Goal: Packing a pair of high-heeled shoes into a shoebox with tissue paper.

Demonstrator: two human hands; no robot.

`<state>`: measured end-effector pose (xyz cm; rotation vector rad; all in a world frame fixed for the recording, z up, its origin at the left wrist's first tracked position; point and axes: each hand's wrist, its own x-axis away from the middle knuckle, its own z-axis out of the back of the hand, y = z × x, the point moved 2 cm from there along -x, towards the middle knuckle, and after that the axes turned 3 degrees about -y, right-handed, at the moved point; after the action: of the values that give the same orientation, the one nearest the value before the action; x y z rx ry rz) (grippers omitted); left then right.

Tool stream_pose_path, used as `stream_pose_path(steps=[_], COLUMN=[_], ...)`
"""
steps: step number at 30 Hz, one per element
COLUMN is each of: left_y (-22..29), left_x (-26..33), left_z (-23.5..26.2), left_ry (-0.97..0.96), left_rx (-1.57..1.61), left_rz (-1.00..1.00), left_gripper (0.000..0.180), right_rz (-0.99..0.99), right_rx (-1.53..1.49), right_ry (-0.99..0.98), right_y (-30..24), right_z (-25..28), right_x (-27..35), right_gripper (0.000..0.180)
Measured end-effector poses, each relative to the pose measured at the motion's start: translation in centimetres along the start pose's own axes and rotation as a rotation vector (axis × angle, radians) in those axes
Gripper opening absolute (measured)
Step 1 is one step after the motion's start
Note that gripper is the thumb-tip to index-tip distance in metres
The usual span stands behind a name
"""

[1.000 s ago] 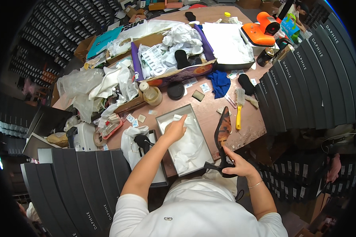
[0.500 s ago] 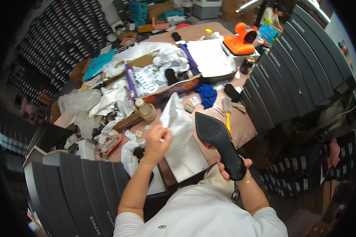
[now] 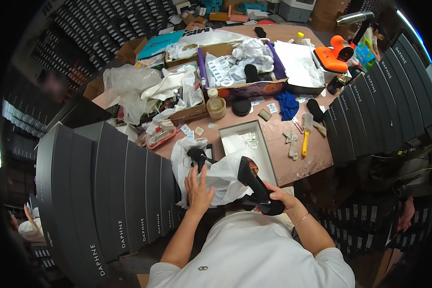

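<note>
A black heeled shoe (image 3: 259, 186) is tilted in front of my body, with my right hand (image 3: 284, 199) closed round its back part. My left hand (image 3: 199, 192) has its fingers apart over crumpled white tissue paper (image 3: 221, 180); whether it touches the paper I cannot tell. Just beyond those fingers another black shoe (image 3: 197, 154) lies partly wrapped in white tissue. Behind the held shoe is a white-lined open shoebox (image 3: 267, 152) with tissue and small packets inside; the tissue and shoe hide its near end.
Stacks of dark shoeboxes rise at the left (image 3: 108, 192) and right (image 3: 384, 96). A yellow-handled brush (image 3: 305, 139), a blue cloth (image 3: 288, 105), a glue jar (image 3: 216, 106) and a round black tin (image 3: 241, 107) lie across the table. Farther back is a purple-edged carton (image 3: 245, 89) of crumpled paper.
My right hand has lowered the shoe and turned it from sole-up. The raised white tissue has come down, and my left hand has opened near the other shoe. The view has shifted left.
</note>
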<state>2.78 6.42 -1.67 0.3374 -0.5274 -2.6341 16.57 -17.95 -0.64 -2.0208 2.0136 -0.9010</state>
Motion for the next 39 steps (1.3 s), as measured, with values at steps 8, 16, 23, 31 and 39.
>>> stream_pose_path(steps=[8, 16, 23, 31, 39], left_y=[0.3, 7.6, 6.9, 11.7, 13.0], left_x=[-7.9, -14.1, -12.1, -6.9, -3.6], left_z=[-2.4, -1.3, 3.4, 7.0, 2.2], left_ry=[-0.319, -0.389, -0.192, 0.157, 0.053], left_rx=[0.326, 0.964, 0.678, 0.696, 0.726], left_rz=[-0.065, -0.045, -0.206, -0.4, -0.737], left_gripper=[0.036, 0.024, 0.013, 0.017, 0.027], right_rz=[0.068, 0.029, 0.171, 0.403, 0.701], right_rx=[-0.053, 0.057, 0.098, -0.338, 0.238], right_ry=[-0.127, -0.185, 0.155, 0.247, 0.2], right_y=[-2.7, -4.1, -1.2, -1.0, -3.7], right_z=[-3.5, -4.6, 0.0, -2.8, -0.9], right_x=[4.0, 5.5, 1.8, -3.2, -4.9], right_gripper=[0.098, 0.098, 0.076, 0.053, 0.046])
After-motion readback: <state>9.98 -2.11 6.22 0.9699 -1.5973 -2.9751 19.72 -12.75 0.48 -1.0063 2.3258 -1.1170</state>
